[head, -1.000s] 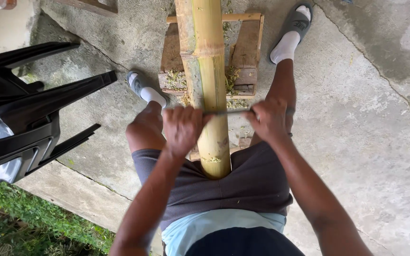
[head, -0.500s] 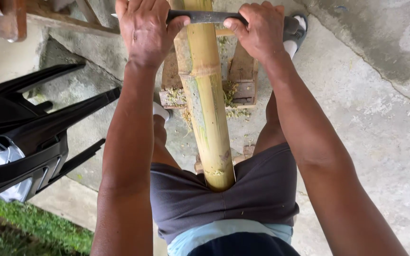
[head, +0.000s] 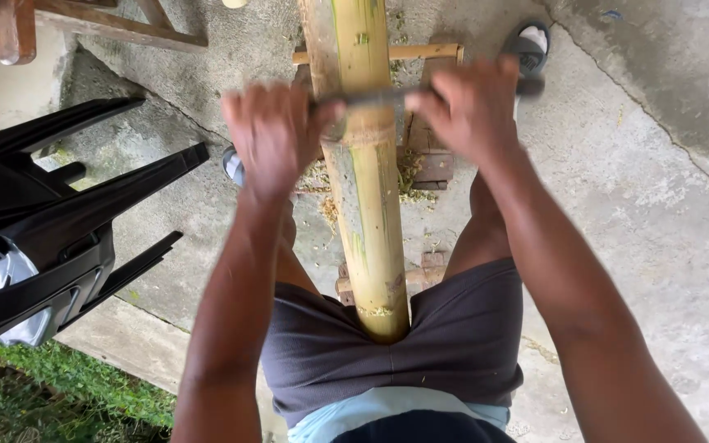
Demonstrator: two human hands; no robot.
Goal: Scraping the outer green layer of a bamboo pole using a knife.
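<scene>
Bamboo pole [head: 364, 189]: thick, yellow-green, lying lengthwise away from the person, near end butted against the lap between the thighs, far part resting on a low wooden support [head: 428, 160]; braced this way it seems pinned against pushing and pulling.

Blade [head: 371, 96]: narrow dark metal bar laid crosswise over the pole at a node ring, one end in each hand, so both arms can bear on it evenly.

Left hand [head: 276, 135]: fingers closed tight round the blade's left end, just left of the pole.

Right hand [head: 469, 107]: fingers closed round the right end, just right of the pole; motion-blurred.

Shavings [head: 408, 168]: pale fibres scattered under the pole, on the support and the concrete floor [head: 642, 213].

Sandalled foot [head: 529, 47]: planted beside the support, far right.

Black plastic chair [head: 51, 238]: tipped over, well left.

Grass [head: 59, 394]: at lower left edge.
</scene>
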